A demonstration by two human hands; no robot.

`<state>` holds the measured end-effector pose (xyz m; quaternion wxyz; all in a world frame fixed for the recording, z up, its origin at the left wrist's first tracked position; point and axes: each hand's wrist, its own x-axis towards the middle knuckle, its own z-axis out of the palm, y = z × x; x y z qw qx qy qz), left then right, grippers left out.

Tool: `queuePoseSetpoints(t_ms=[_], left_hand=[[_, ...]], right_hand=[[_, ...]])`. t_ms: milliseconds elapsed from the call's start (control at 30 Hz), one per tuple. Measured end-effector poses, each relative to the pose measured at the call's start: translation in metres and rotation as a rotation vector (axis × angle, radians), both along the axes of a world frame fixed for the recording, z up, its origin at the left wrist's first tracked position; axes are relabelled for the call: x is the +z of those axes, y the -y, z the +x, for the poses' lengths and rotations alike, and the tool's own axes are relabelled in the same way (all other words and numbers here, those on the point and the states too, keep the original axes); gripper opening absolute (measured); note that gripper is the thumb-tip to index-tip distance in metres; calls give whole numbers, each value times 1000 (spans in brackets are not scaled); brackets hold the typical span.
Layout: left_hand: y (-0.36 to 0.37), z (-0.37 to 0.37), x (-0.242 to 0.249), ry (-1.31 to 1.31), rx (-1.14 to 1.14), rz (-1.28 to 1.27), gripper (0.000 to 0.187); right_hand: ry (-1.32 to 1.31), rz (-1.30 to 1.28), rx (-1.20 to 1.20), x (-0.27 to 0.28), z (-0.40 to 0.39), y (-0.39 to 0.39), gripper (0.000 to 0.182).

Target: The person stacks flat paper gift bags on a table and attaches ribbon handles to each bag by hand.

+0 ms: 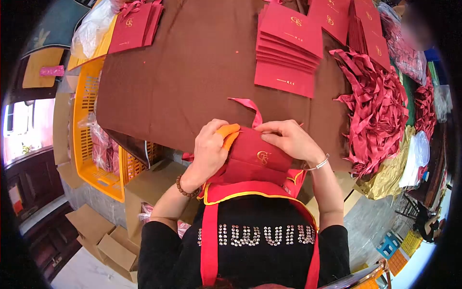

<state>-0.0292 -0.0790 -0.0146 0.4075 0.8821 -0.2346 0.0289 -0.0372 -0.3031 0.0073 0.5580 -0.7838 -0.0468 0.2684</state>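
1. Bag (260, 153), dark red, in the head view: it sits between the two hands, at the near edge of the brown tabletop (168, 86), its ribboned edge pointing away from the wearer and its gold emblem reading upright from their side. Its long axis is hard to tell, as hands and folds cover the outline.
2. Left hand (211, 147): fingers curled nearly closed at the bag's upper left corner, an orange cover (230, 133) on one digit; a firm grip cannot be confirmed.
3. Right hand (288, 138): half curled, thumb and forefinger pinching the upper edge beside a red ribbon (250, 107), whose loose end points away and leftward.
4. Beyond the right hand stand stacked red bags (288, 45); to its right, a ribbon heap (373, 106).
5. Left of the left hand: an orange crate (113, 189).
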Motion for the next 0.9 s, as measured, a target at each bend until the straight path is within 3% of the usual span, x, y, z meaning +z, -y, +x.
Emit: queuePoseSetpoints(t_ms=[333, 600, 900], left_hand=[[5, -7, 0, -13, -55, -82, 19], [8, -8, -1, 29, -116, 89, 13], [10, -10, 3, 0, -113, 49, 12]], right_hand=[[-40, 60, -20, -8, -4, 2, 26], [-5, 79, -9, -4, -7, -5, 27], [-132, 165, -29, -8, -11, -5, 27]])
